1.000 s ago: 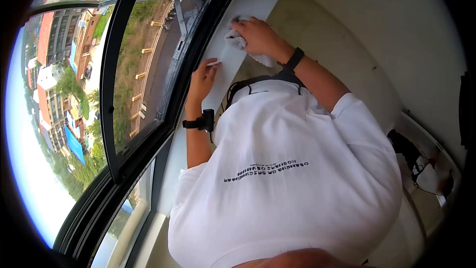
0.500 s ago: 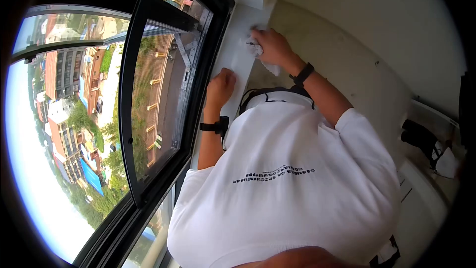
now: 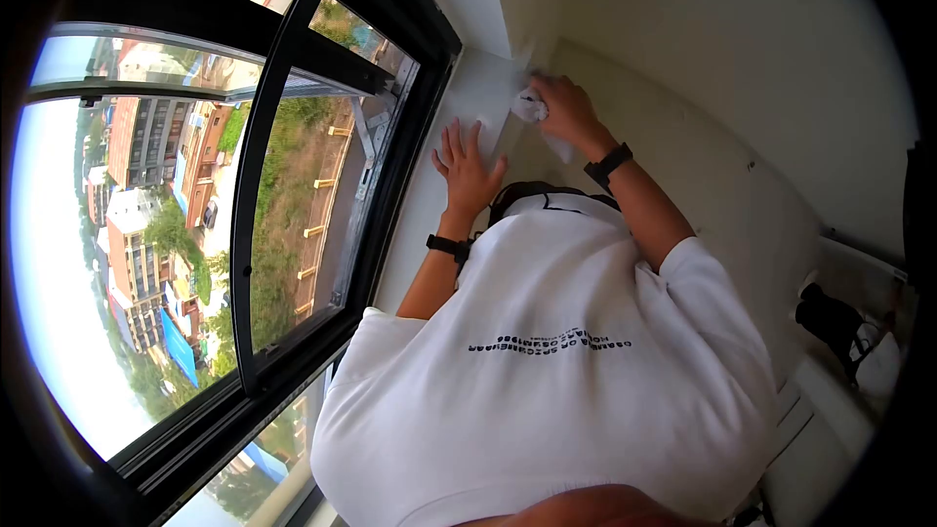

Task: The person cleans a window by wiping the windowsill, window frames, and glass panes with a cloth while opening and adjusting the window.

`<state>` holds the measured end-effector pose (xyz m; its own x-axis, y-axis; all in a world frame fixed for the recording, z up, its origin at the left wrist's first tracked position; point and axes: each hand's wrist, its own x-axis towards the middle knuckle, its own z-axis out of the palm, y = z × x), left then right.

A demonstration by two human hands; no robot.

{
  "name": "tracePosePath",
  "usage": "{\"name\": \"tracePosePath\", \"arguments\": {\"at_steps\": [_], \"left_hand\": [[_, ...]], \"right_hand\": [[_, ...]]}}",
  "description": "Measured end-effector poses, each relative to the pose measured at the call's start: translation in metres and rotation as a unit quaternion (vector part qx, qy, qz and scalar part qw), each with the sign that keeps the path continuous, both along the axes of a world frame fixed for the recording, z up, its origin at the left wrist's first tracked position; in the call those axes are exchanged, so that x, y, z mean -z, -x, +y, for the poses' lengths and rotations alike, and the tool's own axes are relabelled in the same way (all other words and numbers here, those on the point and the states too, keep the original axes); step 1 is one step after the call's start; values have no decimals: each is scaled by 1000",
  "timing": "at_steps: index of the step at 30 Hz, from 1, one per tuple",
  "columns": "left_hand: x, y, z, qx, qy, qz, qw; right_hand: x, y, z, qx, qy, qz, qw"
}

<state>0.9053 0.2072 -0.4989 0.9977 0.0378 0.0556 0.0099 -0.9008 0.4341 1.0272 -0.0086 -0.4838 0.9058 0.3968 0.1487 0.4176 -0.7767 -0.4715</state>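
My left hand lies on the white window sill with its fingers spread and nothing in it. To its right and farther up, my right hand is closed on a crumpled white cloth. The cloth is at the sill's inner edge, near the corner with the wall, and part of it hangs below the hand. Some of the cloth is hidden by my fingers, and its far end is blurred. Each wrist wears a black band.
A black-framed window fills the left side, its sash standing open with buildings and trees outside. A pale wall rises on the right. At the lower right are a dark item and a white one, both unclear.
My left hand has gone from curled to spread on the sill. My right hand has moved with the cloth along the sill toward the wall corner. The view has also shifted.
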Motion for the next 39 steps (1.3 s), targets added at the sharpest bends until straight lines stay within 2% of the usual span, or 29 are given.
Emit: {"name": "tracePosePath", "arguments": {"at_steps": [3, 6, 9, 12, 15, 18, 24, 27, 29, 32, 35, 36, 38, 39], "left_hand": [[5, 4, -9, -32, -35, -77, 996], [8, 7, -7, -45, -7, -106, 993], [6, 4, -10, -56, -28, -119, 991], [5, 8, -14, -62, -44, -111, 991], [5, 1, -15, -81, -58, -113, 989], [4, 7, -16, -79, -61, -99, 990], [-1, 5, -15, -54, -46, -150, 986], [22, 17, -7, -8, -31, -196, 980], [3, 24, -24, 5, -18, -244, 970], [-42, 31, -46, 24, 78, -237, 968], [-62, 28, -54, 1, 172, -249, 953], [-62, 27, -54, -11, 201, -250, 947], [-57, 21, -54, -70, 114, -214, 968], [-53, 21, -52, -99, 70, -195, 973]], "right_hand": [[6, -5, -34, 28, 4, -66, 997], [1, -22, -60, 19, -6, -69, 997], [-6, -49, -57, -20, -61, -104, 993], [-13, -61, -33, -76, -17, -68, 995], [-2, -37, -6, -225, -19, -148, 963], [-4, -1, 13, -287, -2, -100, 953], [7, -24, -2, -187, -65, -86, 976], [-11, -34, 4, -180, 42, -67, 981], [-16, -33, 13, -191, 84, -76, 975], [-37, -30, 30, -211, 107, 12, 972], [-56, -8, 52, -222, 47, 61, 972], [-47, -7, 61, -262, -19, 116, 958], [-7, -12, 77, -328, -144, 232, 904], [4, -10, 85, -327, -189, 299, 876]]}}
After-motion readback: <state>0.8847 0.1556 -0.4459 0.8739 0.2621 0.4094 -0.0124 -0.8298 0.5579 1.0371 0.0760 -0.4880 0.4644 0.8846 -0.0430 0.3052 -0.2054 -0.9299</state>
